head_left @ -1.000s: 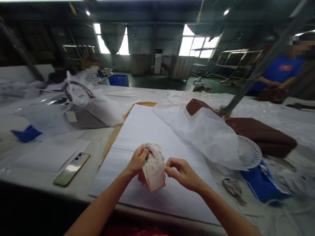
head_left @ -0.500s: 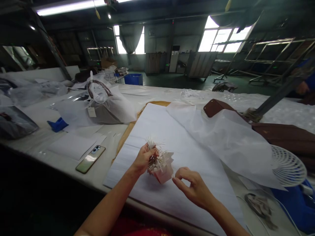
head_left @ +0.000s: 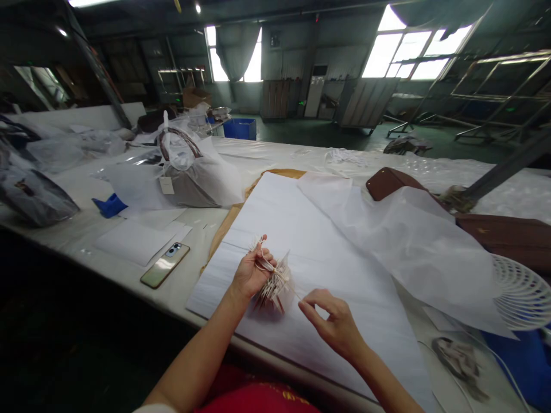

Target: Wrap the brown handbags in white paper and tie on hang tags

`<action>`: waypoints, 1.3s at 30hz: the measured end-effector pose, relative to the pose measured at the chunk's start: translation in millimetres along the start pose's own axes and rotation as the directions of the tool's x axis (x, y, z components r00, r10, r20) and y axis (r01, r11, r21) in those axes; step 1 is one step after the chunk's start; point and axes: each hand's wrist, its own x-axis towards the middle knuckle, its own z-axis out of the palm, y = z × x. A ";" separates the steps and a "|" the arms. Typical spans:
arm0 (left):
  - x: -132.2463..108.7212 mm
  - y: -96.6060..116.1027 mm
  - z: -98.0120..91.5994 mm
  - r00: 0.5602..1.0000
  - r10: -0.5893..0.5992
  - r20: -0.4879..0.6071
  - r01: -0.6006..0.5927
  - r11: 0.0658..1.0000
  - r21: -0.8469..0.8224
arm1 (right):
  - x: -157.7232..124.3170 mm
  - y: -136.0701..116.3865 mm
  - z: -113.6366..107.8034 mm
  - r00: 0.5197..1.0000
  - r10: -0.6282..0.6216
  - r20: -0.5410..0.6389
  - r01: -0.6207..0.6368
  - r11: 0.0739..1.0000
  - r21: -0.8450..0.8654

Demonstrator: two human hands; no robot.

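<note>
My left hand (head_left: 253, 271) is closed around the strings of a bundle of hang tags (head_left: 275, 287). The pale cards fan out below the fist, and loose string ends stick up above it. To the right, my right hand (head_left: 333, 321) pinches the end of a thin string (head_left: 295, 291) that runs from the bundle. Both hands are above a large white sheet (head_left: 314, 252) on the table.
A phone (head_left: 165, 265) and white papers (head_left: 133, 241) lie at left. Behind them stands a plastic-wrapped handbag (head_left: 198, 180) with a tag. Brown bag pieces (head_left: 394, 182), translucent wrapping (head_left: 400, 246) and a white slotted basket (head_left: 527, 292) are at right.
My left hand has turned, and the cards now hang in a tighter fan. A string is now stretched between the bundle and my right hand. The camera view has shifted slightly.
</note>
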 end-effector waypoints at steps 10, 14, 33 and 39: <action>-7.3 14.0 -9.0 0.999 -0.011 0.040 0.007 0.997 0.083 | 2.2 7.1 1.5 0.872 -0.443 0.207 0.485 0.728 -0.485; -4.9 16.2 -7.5 0.998 -0.012 0.067 0.006 0.996 0.091 | 7.6 4.0 -8.9 0.821 -0.477 0.313 0.568 0.625 -0.536; -10.6 18.0 -6.3 0.997 -0.006 0.080 -0.009 0.981 0.192 | 28.5 2.9 -6.9 0.785 -0.382 0.487 0.610 0.614 -0.501; -12.0 11.5 -0.5 0.997 0.015 0.076 -0.030 0.981 0.191 | 37.7 -2.3 -14.4 0.910 -0.278 0.308 0.410 0.716 -0.565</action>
